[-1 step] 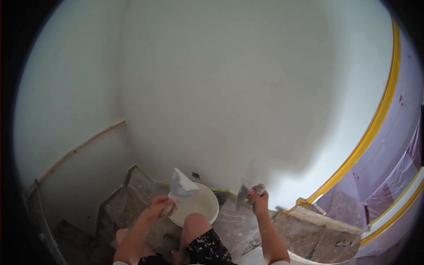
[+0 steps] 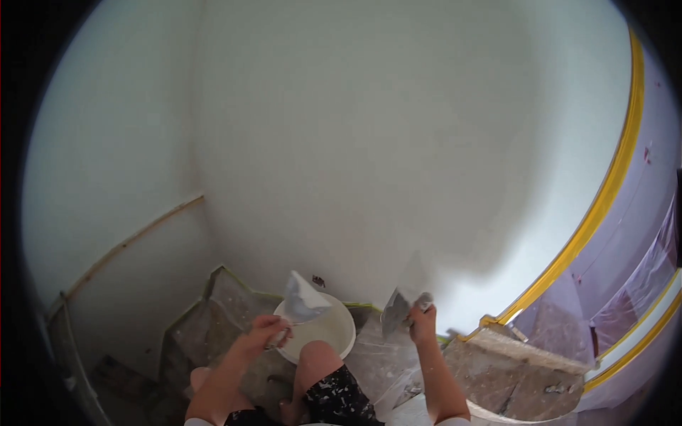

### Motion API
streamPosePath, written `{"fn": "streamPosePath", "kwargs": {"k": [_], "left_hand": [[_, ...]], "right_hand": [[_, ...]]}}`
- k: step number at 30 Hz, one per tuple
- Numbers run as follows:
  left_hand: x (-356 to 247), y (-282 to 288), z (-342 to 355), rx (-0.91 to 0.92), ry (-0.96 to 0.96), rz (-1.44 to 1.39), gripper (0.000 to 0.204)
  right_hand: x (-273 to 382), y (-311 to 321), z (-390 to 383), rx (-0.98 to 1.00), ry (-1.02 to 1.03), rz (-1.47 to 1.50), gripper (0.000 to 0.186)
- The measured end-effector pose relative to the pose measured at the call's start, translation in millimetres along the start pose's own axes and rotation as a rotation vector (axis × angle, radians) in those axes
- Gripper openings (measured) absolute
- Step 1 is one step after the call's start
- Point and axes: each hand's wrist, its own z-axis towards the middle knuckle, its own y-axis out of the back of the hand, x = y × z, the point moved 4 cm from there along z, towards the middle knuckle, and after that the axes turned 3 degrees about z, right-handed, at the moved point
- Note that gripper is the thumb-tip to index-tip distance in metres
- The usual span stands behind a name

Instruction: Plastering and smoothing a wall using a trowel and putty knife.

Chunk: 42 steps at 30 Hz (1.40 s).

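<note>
My left hand (image 2: 268, 334) is closed round the handle of a putty knife (image 2: 305, 301), whose wide blade carries white plaster. That blade hangs over the far rim of a white bucket (image 2: 347, 339) holding a pale, creamy mix. Over on the right, my right hand (image 2: 422, 325) grips a second broad knife, a grey metal drywall knife (image 2: 395, 312), by its handle. Its blade points left, close to the lower part of the wall (image 2: 369, 177). A damp-looking grey area covers much of that wall, with brighter white at its right.
Plastic sheeting (image 2: 213, 330) edged with green tape covers the floor. A wooden strip (image 2: 128, 241) runs along the left wall. Yellow tape (image 2: 612, 192) borders the wall at right, beside purple-tinted film (image 2: 629, 305). An opening (image 2: 319, 281) sits low in the wall behind the bucket.
The left putty knife has shifted slightly right over the bucket. The right knife has turned, showing more of its blade face. Both hands keep their grip.
</note>
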Motion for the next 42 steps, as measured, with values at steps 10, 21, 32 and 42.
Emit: {"fn": "streamPosePath", "kwargs": {"k": [10,21,32,42], "left_hand": [[17,-117,34,0.367,0.195,0.03,0.025],[-26,-133,33,0.271,0.051,0.113,0.023],[-22,-111,83,-0.271,-1.124,1.282,0.034],[39,20,45,-0.612,-0.636,1.038,0.025]], "right_hand": [[11,-27,-28,0.12,-0.024,0.256,0.031],[-60,17,-53,0.069,-0.526,0.145,0.024],[-89,-32,-52,0.596,-0.931,1.172,0.035],[446,-44,124,0.23,0.723,-0.421,0.033]]}}
